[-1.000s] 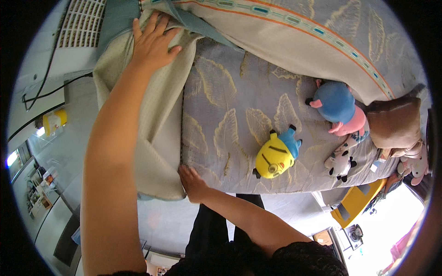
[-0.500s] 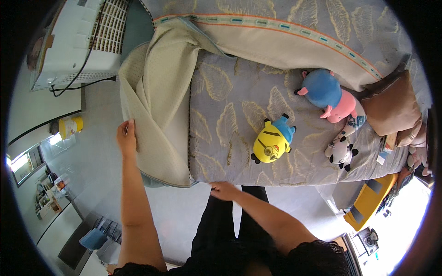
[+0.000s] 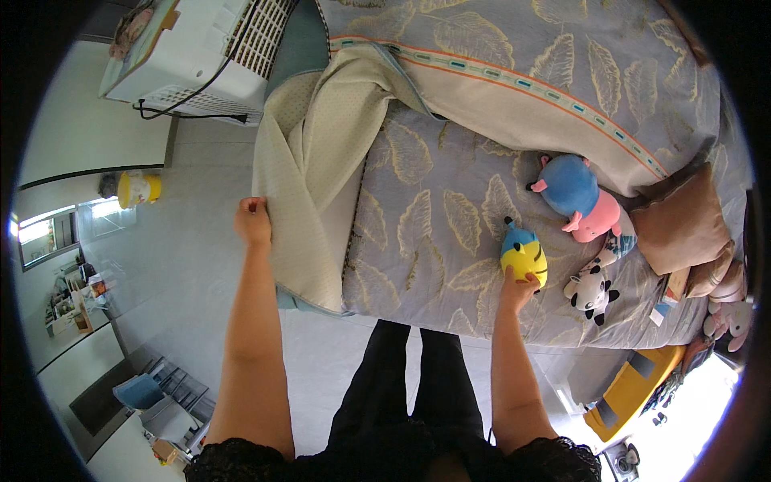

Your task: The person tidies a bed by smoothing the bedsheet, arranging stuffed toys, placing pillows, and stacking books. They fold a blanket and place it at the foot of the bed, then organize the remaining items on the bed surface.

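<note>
I stand at the side of a bed (image 3: 426, 201) covered by a grey sheet with a leaf pattern. My left hand (image 3: 254, 222) grips the hanging edge of a cream blanket (image 3: 309, 185) beside the bed. My right hand (image 3: 518, 287) rests on a yellow and blue plush toy (image 3: 522, 253) lying on the sheet, fingers around its lower end. To its right lie a blue and pink plush (image 3: 580, 195) and a black and white plush (image 3: 593, 287).
A folded leaf-pattern quilt (image 3: 546, 72) with an orange stripe covers the far half of the bed. A brown pillow (image 3: 673, 221) lies at the right. A white cooler unit (image 3: 201, 48) stands by the bed's corner, and a yellow toy (image 3: 138, 189) sits on the floor.
My right hand has moved from the bed's near edge up onto the yellow plush. My left hand has stayed on the cream blanket's edge as the view shifted.
</note>
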